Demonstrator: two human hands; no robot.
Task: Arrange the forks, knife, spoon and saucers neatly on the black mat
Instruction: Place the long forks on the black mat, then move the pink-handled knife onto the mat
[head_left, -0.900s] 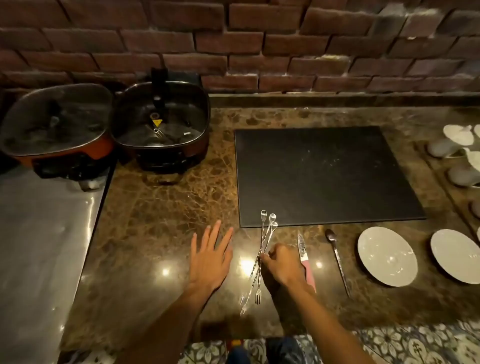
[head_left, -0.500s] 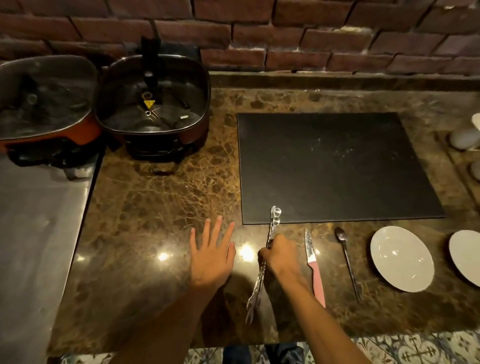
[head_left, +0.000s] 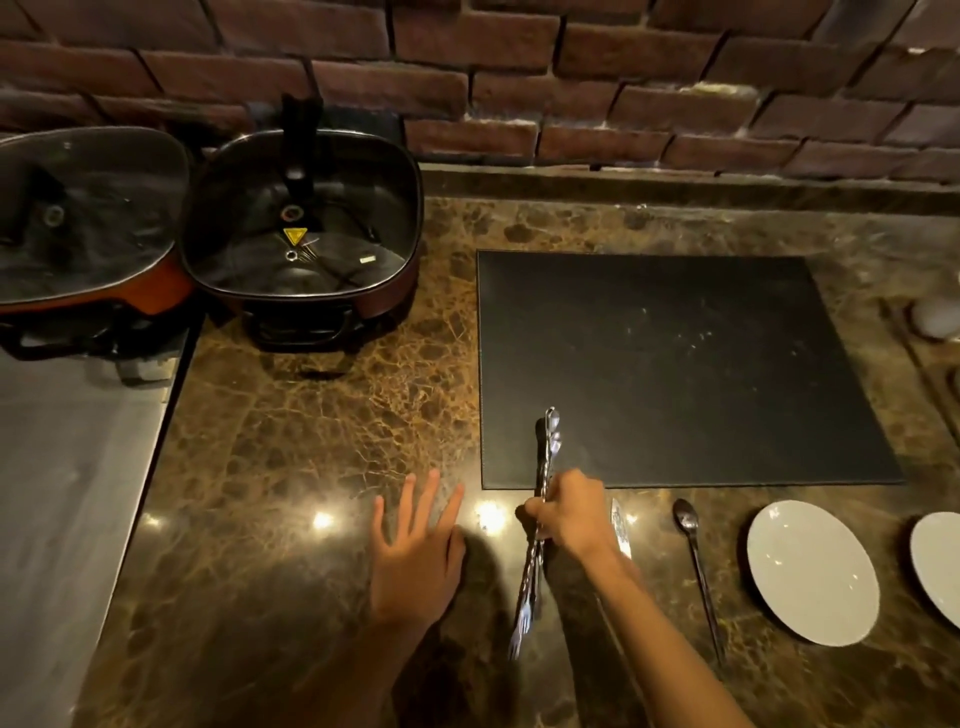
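Steel forks (head_left: 540, 525), gathered in one bundle, were held in the right hand (head_left: 569, 514), which was closed around their middle. Their long axis ran away from the person: the tines pointed back toward the body above the desk (head_left: 311, 441), and the handle ends reached over the near edge of the mat (head_left: 675, 364). The left hand (head_left: 415, 551) lay flat on the desk just beside, fingers spread, holding nothing.

The mat lay straight ahead of the right hand, so this hand was clearly the nearer one, and I judge the forks needed only to go forward and down along their own axis.

To the right of that hand lay the knife (head_left: 621, 530), then the spoon (head_left: 696, 566), then two saucers (head_left: 813, 571), all still on the desk before the mat. The mat itself carried nothing yet.

How many forks were in the bundle was hard to make out. The wrist covered most of the knife, and the frame cut off the far saucer.
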